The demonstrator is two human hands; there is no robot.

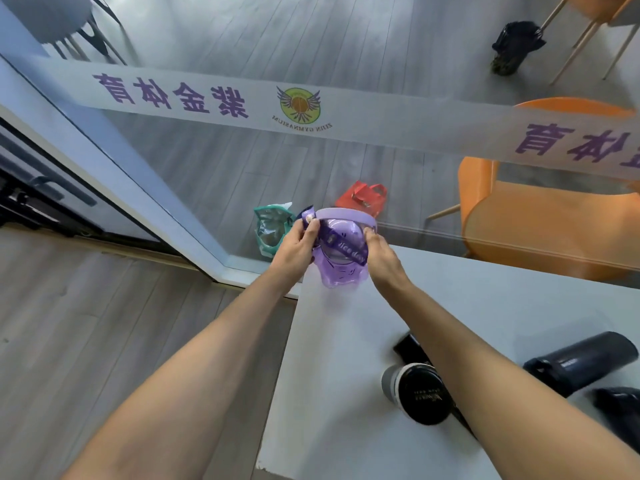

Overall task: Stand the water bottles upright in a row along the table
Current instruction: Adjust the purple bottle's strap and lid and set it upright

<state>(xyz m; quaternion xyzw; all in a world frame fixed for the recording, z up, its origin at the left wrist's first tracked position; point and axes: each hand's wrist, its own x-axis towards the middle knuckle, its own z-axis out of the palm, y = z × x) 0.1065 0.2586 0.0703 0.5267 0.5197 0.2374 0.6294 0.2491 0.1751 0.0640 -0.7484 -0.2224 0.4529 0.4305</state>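
Two hands on the purple bottle (341,249) at the worktop's (346,341) far corner, 12 o'clock: left hand (298,247) fingers pinch its strap, right hand (381,258) fingers wrap the side near the lid. Bottle upright, base on worktop. Black bottle (581,362) lies flat at 4 o'clock, grey tumbler (415,393) stands at 5

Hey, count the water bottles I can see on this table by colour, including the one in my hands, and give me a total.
Purple: 1, the purple bottle, held at the table's far corner by the left hand and right hand.
Black: 3, the black-lidded bottle, the lying black bottle, and the cut-off black bottle at the frame's right edge.
Total: 4
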